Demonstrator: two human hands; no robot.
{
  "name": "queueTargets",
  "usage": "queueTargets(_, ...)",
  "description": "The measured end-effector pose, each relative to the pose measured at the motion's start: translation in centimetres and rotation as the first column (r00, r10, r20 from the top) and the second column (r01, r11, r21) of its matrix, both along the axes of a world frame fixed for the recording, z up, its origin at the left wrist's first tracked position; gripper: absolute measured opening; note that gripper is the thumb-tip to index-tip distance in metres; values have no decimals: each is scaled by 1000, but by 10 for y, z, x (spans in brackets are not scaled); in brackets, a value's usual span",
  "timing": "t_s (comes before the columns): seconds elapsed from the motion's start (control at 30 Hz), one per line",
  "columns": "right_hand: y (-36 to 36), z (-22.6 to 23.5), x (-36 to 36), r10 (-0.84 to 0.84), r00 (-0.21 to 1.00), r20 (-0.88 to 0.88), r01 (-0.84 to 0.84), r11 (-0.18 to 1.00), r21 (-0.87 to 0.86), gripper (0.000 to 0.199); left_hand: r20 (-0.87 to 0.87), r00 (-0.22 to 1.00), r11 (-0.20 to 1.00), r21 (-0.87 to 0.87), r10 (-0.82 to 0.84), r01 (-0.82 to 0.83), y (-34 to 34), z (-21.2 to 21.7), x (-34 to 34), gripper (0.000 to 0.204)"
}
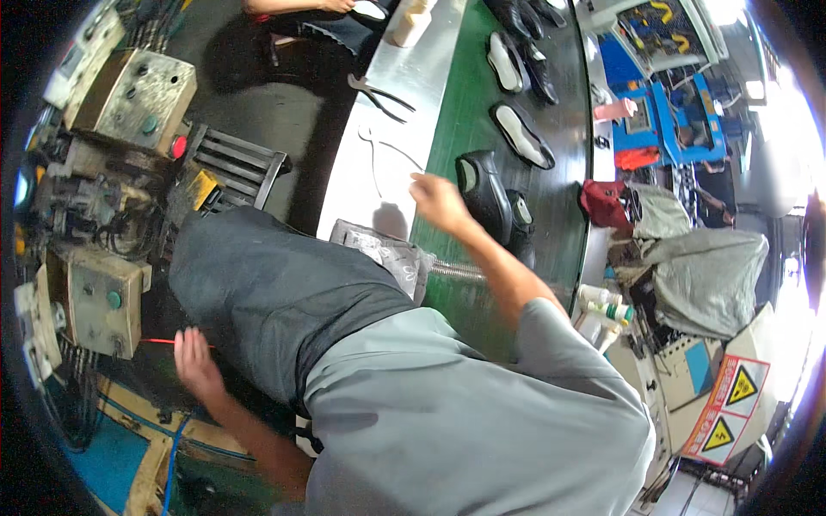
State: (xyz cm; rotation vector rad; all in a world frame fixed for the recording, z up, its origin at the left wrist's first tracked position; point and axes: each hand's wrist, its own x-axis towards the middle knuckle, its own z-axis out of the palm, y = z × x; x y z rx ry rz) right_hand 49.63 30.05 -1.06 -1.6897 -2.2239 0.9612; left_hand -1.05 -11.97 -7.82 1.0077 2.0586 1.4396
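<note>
My right hand (440,205) is over the edge between the white table (344,185) and the green conveyor belt (443,142). Its fingers are curled, and their tips come up to one handle end of the silver-handled pincers (368,136); whether they grip it or anything else is hidden. Farther off on the table lie darker pincers (375,93). A black shoe (483,196) stands on the belt just right of my right hand. Down at the left, my left hand (198,365) is held with fingers stretched out, beside a control box (107,301) and a thin red line (159,340).
Several black shoes, some with pale undersides (522,136), lie along the belt. A clear plastic bag (379,249) and a coiled hose (458,270) are close to my lap. Machinery with a red button (178,147) stands left. Another person's arm (288,5) shows at the top.
</note>
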Motion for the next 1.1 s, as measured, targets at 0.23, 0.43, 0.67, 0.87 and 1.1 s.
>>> queueTargets(0.23, -66, -55, 279, -679, 693, 241, 706, 707, -37, 57, 736, 671, 962, 108, 93, -252, 160, 63, 71, 43)
queueTargets(0.43, -93, -87, 210, -752, 637, 171, 759, 650, 29, 87, 688, 710, 979, -2, 149, -204, 166, 69, 79, 42)
queueTargets(0.67, -38, -84, 209, -733, 652, -194, 721, 678, -142, 68, 691, 719, 996, 23, -78, 86, 259, 80, 160, 41)
queueTargets(0.87, -52, 24, 80, -565, 704, -431, 366, 808, -462, 68, 731, 654, 978, 90, -194, 190, 325, 95, 197, 61)
queueTargets(1.1, -90, 105, -99, -85, 810, -581, -207, 885, -418, 104, 874, 18, 871, 485, -485, -78, 345, 30, 130, 62)
